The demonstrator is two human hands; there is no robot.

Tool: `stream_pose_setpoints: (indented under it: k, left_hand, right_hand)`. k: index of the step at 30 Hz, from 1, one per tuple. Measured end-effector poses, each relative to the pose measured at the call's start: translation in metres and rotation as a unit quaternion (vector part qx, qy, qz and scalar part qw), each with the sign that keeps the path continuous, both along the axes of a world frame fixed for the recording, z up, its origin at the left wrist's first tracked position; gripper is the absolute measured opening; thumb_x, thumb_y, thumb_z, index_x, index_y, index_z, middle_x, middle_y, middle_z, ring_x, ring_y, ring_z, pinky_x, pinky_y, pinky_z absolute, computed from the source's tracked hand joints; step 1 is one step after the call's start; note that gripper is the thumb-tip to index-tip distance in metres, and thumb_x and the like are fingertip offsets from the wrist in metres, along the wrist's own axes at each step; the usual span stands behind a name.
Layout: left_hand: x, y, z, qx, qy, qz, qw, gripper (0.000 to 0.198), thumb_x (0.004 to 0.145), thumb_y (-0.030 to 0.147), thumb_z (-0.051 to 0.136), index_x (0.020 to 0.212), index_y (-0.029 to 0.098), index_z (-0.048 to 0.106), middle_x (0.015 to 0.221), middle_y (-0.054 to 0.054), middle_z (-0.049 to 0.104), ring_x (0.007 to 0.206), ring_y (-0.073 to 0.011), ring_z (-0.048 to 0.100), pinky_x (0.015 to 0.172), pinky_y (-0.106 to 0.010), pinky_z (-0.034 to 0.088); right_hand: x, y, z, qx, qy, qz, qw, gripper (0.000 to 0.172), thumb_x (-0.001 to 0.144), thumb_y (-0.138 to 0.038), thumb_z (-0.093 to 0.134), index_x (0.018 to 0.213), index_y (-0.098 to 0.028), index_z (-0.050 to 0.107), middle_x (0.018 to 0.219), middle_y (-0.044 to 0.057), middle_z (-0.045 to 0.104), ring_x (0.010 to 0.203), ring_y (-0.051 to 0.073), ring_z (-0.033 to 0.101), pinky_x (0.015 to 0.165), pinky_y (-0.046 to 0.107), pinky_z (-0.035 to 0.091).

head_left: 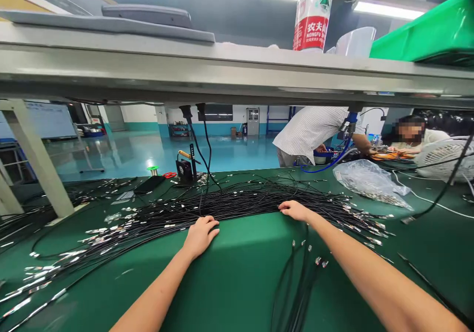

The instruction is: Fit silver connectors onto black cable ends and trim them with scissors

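Observation:
A wide bundle of thin black cables (237, 201) runs across the green-topped bench, its stripped or metal-tipped ends fanning out at both sides. My left hand (200, 234) rests palm down at the bundle's near edge, left of the middle, fingers slightly curled and apart. To the right, my right hand (295, 210) has thumb and fingertips pinched together on a black cable along the same edge. Below it, a smaller group of black cables (296, 302) with small metal connectors (321, 262) lies toward me.
A shelf (237, 70) crosses overhead, with two black plugged cords (196, 139) hanging down. Behind the bundle stands a soldering iron holder (184, 170). At right are a clear plastic bag (370, 181) and a white fan (444, 156). Two people work beyond.

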State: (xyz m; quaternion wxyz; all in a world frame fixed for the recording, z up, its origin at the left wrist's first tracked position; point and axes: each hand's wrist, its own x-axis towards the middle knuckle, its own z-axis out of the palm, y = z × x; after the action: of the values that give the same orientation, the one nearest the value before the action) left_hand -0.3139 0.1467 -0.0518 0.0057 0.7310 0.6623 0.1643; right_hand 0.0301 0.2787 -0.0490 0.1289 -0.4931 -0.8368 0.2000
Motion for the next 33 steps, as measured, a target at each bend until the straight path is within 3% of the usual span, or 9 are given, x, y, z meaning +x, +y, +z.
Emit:
stream_pose_setpoints:
  k: [4,10,15,18,21,24,28,31,33]
  left_hand:
    - [0.026,-0.024,0.0,0.006,0.0,0.013,1.0,0.03,0.083,0.032,0.045,0.108,0.023,0.059,0.121,-0.008,0.051,0.113,-0.0238,0.04,0.092,-0.038,0.032]
    - [0.124,-0.093,0.024,-0.101,-0.128,-0.164,0.973,0.036,0.085,0.041,0.037,0.103,0.021,0.062,0.094,-0.006,0.065,0.087,-0.0175,0.057,0.078,-0.025,0.041]
    - [0.196,-0.128,0.024,-0.157,-0.141,-0.071,0.975,0.026,0.076,0.035,0.052,0.091,0.019,0.065,0.079,-0.006,0.067,0.073,-0.0188,0.06,0.062,-0.024,0.041]
    - [0.208,-0.129,0.019,-0.134,-0.152,-0.008,0.979,0.017,0.075,0.024,0.052,0.082,0.019,0.067,0.084,-0.007,0.067,0.082,-0.02,0.06,0.07,-0.026,0.04]
    - [0.213,-0.122,0.021,-0.107,-0.18,0.022,0.978,0.016,0.074,0.014,0.051,0.077,0.017,0.066,0.09,-0.008,0.065,0.09,-0.0201,0.058,0.077,-0.026,0.038]
    - [0.228,-0.109,0.031,-0.119,-0.242,0.027,0.963,0.016,0.072,0.01,0.051,0.08,0.015,0.064,0.075,-0.004,0.064,0.073,-0.0149,0.059,0.067,-0.022,0.041]
    - [0.263,-0.092,0.046,-0.177,-0.329,0.024,0.927,0.015,0.077,0.025,0.048,0.077,0.014,0.057,0.047,0.005,0.046,0.035,-0.0079,0.039,0.038,-0.02,0.028]
    - [0.282,-0.088,0.054,-0.191,-0.37,0.018,0.909,0.023,0.074,0.037,0.05,0.071,0.015,0.053,0.042,0.009,0.035,0.031,-0.005,0.025,0.035,-0.019,0.018]
    - [0.286,-0.091,0.057,-0.172,-0.41,-0.001,0.896,0.029,0.069,0.044,0.053,0.072,0.015,0.052,0.044,0.009,0.036,0.034,-0.0044,0.026,0.037,-0.018,0.018]
  right_hand:
    - [0.016,-0.04,-0.001,0.021,-0.031,0.026,0.999,0.017,0.085,-0.029,0.054,0.092,-0.014,0.058,0.099,0.005,0.058,0.09,0.018,0.054,0.079,0.038,0.044]
    - [0.061,-0.118,-0.003,0.075,-0.019,-0.02,0.997,0.008,0.077,-0.025,0.055,0.072,-0.019,0.057,0.08,0.004,0.057,0.086,0.022,0.049,0.076,0.036,0.039]
    - [0.095,-0.155,0.006,0.105,0.071,-0.05,0.991,0.013,0.079,-0.025,0.046,0.077,-0.02,0.057,0.085,0.006,0.059,0.086,0.021,0.051,0.08,0.032,0.038]
    - [0.117,-0.178,0.004,0.125,0.143,-0.088,0.978,0.019,0.08,-0.029,0.039,0.083,-0.02,0.055,0.09,0.007,0.059,0.088,0.022,0.052,0.081,0.032,0.038]
    - [0.131,-0.198,-0.007,0.121,0.207,-0.132,0.962,0.023,0.079,-0.035,0.037,0.075,-0.02,0.054,0.079,0.007,0.06,0.077,0.023,0.054,0.073,0.033,0.041]
    - [0.132,-0.208,-0.016,0.114,0.269,-0.163,0.942,0.024,0.077,-0.036,0.038,0.069,-0.02,0.053,0.072,0.006,0.059,0.071,0.024,0.054,0.067,0.033,0.04]
    - [0.125,-0.207,-0.016,0.092,0.357,-0.172,0.913,0.02,0.075,-0.036,0.044,0.067,-0.021,0.054,0.065,0.003,0.058,0.063,0.021,0.053,0.058,0.03,0.039]
    - [0.123,-0.204,-0.012,0.052,0.424,-0.175,0.887,0.022,0.073,-0.039,0.048,0.063,-0.02,0.053,0.056,0.001,0.055,0.053,0.017,0.05,0.052,0.027,0.036]
    - [0.125,-0.205,-0.007,0.02,0.47,-0.174,0.865,0.027,0.072,-0.045,0.051,0.065,-0.019,0.054,0.055,0.001,0.055,0.049,0.015,0.048,0.048,0.025,0.035]
